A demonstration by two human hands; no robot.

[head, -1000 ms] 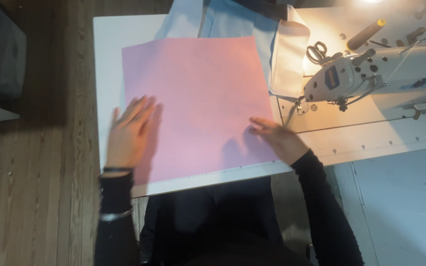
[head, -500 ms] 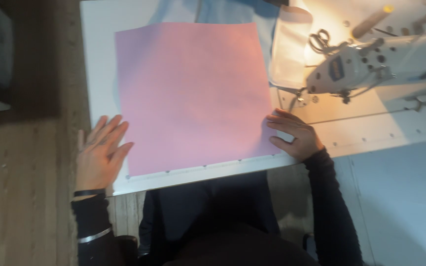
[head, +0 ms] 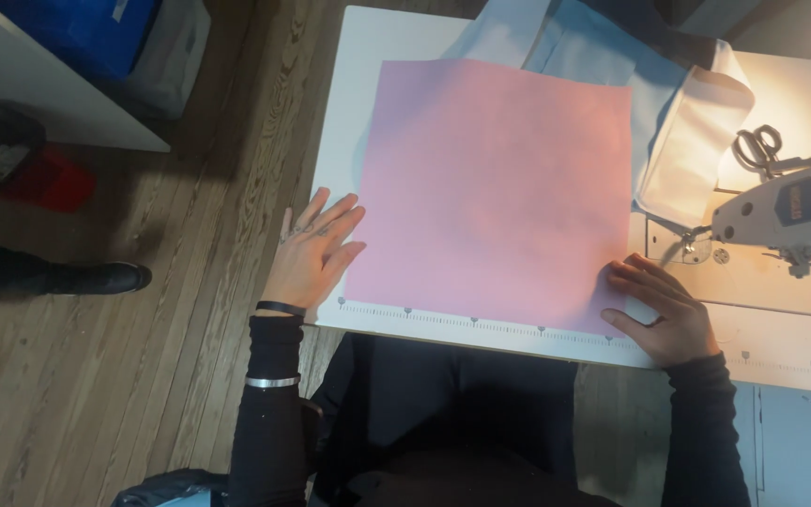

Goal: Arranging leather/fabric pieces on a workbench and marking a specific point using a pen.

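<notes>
Your left hand (head: 313, 252) slid back up beside the square pink fabric sheet (head: 495, 192), fingers flat and released; right hand (head: 661, 305) presses its corner, fingers spread, on the white desk (head: 349, 113).

The brightest light falls at about two to three o'clock, a warm lamp glow around the grey-white sewing machine head (head: 786, 214), washing out the white table surface (head: 804, 108) there. The large square pink fabric sheet (head: 495, 192) is evenly lit, with a soft orange tint toward its right side. The brown wooden plank floor (head: 114, 376) at eight o'clock is dim. Deep shadow sits at six o'clock under the table edge. Focus is slightly soft overall.
</notes>
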